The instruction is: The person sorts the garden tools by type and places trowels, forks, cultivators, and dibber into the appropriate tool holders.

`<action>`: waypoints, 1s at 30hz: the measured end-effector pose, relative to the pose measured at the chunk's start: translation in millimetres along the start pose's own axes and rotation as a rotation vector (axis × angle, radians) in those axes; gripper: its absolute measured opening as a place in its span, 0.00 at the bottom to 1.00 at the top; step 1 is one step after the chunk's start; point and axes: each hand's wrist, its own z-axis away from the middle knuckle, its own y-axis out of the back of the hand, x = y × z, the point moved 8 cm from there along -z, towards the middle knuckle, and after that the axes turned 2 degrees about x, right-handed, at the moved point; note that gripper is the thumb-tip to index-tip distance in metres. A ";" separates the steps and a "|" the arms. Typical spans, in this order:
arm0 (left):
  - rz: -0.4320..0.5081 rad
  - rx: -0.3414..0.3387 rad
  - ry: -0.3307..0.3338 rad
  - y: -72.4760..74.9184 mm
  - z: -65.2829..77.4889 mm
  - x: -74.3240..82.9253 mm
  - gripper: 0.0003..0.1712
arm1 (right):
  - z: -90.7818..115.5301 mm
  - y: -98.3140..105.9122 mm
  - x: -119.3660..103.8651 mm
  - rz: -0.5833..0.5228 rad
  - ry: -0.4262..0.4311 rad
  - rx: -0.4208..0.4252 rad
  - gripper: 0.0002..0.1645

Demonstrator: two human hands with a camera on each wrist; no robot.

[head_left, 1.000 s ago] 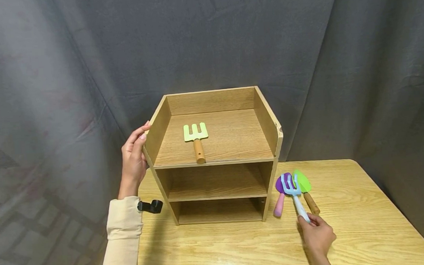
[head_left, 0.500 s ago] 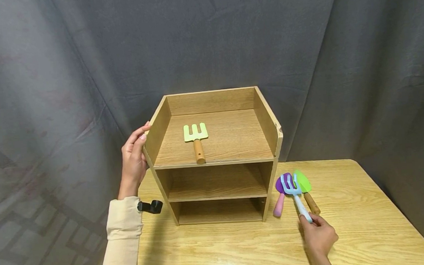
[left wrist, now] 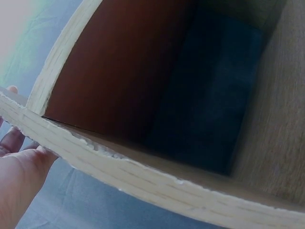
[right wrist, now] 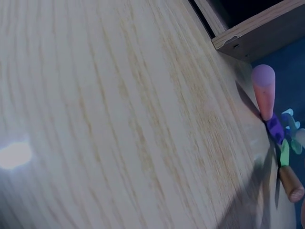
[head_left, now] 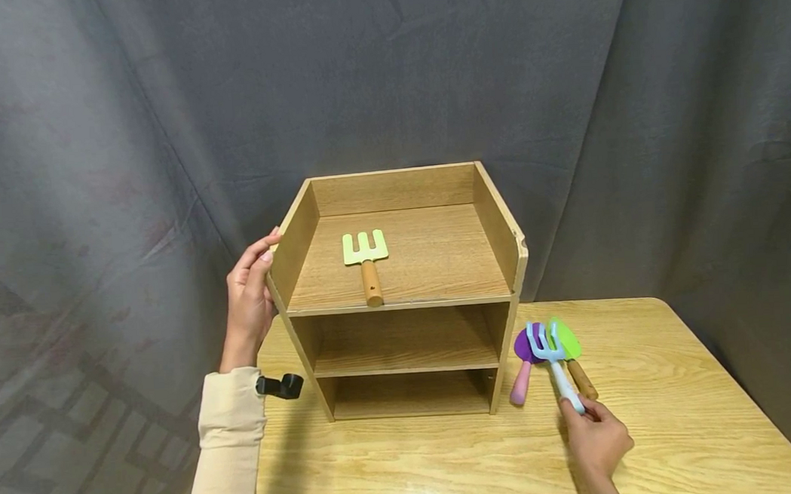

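Note:
My right hand (head_left: 596, 437) pinches the handle end of a light blue hand fork (head_left: 558, 369) at the right of the table. The fork's tines overlap a purple trowel (head_left: 522, 345) with a pink handle and a green trowel (head_left: 567, 338) with a wooden handle. My left hand (head_left: 249, 301) rests against the outer left side of a wooden shelf unit (head_left: 399, 304), its fingertips near the panel's upper edge; the panel partly hides its fingers in the left wrist view. On the shelf's top board lies a pale green hand fork (head_left: 369, 267) with a wooden handle.
The shelf unit stands on a light wooden table (head_left: 677, 403), with two compartments (head_left: 404, 341) below its top board. Grey curtains (head_left: 385, 74) hang behind and at both sides. A black strap (head_left: 280, 385) sits on the left wrist.
My right hand has shifted slightly to the right with the light blue fork, whose tines have moved a little right over the trowels. The left hand stays where it was.

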 end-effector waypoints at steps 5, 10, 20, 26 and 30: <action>0.007 0.005 0.006 0.0 0.2 -0.2 0.14 | -0.2 3.0 -4.3 -0.006 0.024 0.006 0.15; 0.014 0.005 0.007 -0.6 0.0 -0.5 0.14 | -1.1 7.1 -9.1 -0.030 0.048 0.022 0.15; 0.021 0.004 0.009 -1.2 -1.3 -1.1 0.14 | -3.7 16.7 -25.1 -0.034 0.110 0.079 0.14; 0.004 0.009 0.019 -0.1 -1.0 -1.0 0.15 | -4.4 20.0 -35.5 -0.037 0.125 0.059 0.16; 0.008 0.009 0.022 -0.5 -1.4 -0.5 0.15 | -4.1 22.0 -42.6 -0.056 0.129 0.056 0.15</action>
